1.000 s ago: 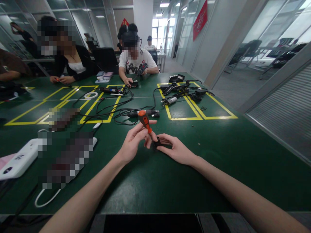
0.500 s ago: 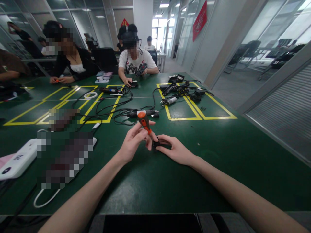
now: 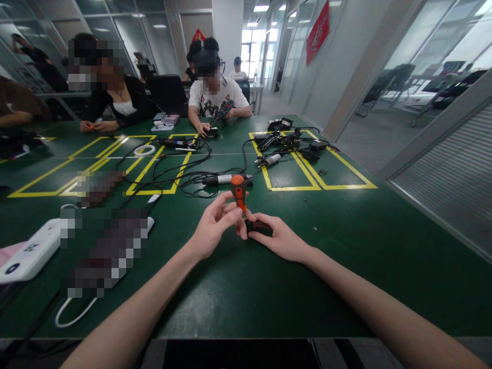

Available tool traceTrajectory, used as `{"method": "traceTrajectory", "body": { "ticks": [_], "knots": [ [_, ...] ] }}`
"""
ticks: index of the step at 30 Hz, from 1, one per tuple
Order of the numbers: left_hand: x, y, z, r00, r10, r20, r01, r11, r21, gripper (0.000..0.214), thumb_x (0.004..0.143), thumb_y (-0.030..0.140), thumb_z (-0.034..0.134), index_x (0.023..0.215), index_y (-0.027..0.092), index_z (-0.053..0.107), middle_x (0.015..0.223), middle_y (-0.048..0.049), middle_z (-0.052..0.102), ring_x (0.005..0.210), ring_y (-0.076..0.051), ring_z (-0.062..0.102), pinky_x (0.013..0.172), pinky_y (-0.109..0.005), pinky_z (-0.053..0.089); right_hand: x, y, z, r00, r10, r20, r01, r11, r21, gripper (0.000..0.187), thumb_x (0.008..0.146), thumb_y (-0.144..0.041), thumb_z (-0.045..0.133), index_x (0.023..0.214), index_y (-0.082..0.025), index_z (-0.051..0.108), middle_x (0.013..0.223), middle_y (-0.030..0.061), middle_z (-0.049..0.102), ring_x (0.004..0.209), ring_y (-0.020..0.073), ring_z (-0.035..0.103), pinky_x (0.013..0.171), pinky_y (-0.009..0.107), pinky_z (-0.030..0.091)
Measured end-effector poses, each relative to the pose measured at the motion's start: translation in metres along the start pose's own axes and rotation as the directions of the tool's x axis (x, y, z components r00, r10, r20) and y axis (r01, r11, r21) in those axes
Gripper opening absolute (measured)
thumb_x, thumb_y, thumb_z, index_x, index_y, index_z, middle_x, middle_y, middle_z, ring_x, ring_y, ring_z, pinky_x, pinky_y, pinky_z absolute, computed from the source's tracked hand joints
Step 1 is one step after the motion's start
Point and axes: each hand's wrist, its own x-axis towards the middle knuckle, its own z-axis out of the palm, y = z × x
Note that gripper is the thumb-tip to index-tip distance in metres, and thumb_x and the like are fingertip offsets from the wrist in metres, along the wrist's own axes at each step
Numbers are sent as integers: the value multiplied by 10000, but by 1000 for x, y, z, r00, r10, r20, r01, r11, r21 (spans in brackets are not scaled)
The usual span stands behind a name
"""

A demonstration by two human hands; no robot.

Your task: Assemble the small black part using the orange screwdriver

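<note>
My left hand pinches an orange-and-black screwdriver by its handle, holding it nearly upright with the tip pointing down. The tip meets a small black part that my right hand grips against the green table. Both hands sit close together at the table's middle, fingers curled round what they hold. The screwdriver's shaft is mostly hidden behind my fingers.
Tangled black cables and tools lie just beyond my hands. More black parts fill a yellow-taped square at the right. A white device and cable lie at the left. Two people sit across the table.
The screwdriver handle has swung from leaning left to nearly upright and shifted slightly right. My right hand stays on the black part.
</note>
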Motion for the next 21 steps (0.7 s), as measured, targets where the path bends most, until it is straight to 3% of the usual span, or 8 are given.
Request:
{"method": "traceTrajectory", "body": {
  "ticks": [4,10,14,17,21],
  "knots": [
    [0,-1,0,1000,-6,-5,6,1000,12,390,957,473,657,1110,115,679,928,-89,749,583,-116,652,597,-261,475,0,-2,-1,1000,6,8,-6,1000,-8,234,922,-225,645,1153,-208,675,1139,64,769,1093,229,730,1056,457,561],
    [1,-3,-1,1000,12,-15,-12,1000,-9,373,899,406,769,1099,196,535,883,-16,749,588,-123,678,613,-252,502,-1,-2,0,1000,12,-1,-12,1000,3,258,918,-225,650,1176,-219,670,1139,59,775,1105,232,732,1073,466,556],
    [1,0,1,999,-31,-42,28,998,-53,427,910,442,737,1202,170,587,926,-51,747,612,-124,668,632,-269,516,0,-1,0,1000,14,-6,-14,1000,-7,239,915,-239,651,1152,-215,671,1117,58,773,1092,234,732,1058,463,563],
    [1,1,2,997,-49,-61,45,998,-53,385,924,464,708,1122,136,660,951,-76,744,614,-110,644,631,-266,517,0,-2,0,1000,12,-4,-12,1000,-20,195,919,-249,655,1110,-218,674,1105,55,771,1069,226,730,1036,448,575],
    [2,-2,1,998,-19,-57,17,999,-36,352,897,423,759,1092,179,597,906,-29,739,615,-115,669,639,-264,530,0,-4,0,1000,14,-2,-14,1000,-25,165,921,-259,656,1079,-217,677,1090,53,773,1043,222,731,1024,444,580]
  ]
}}
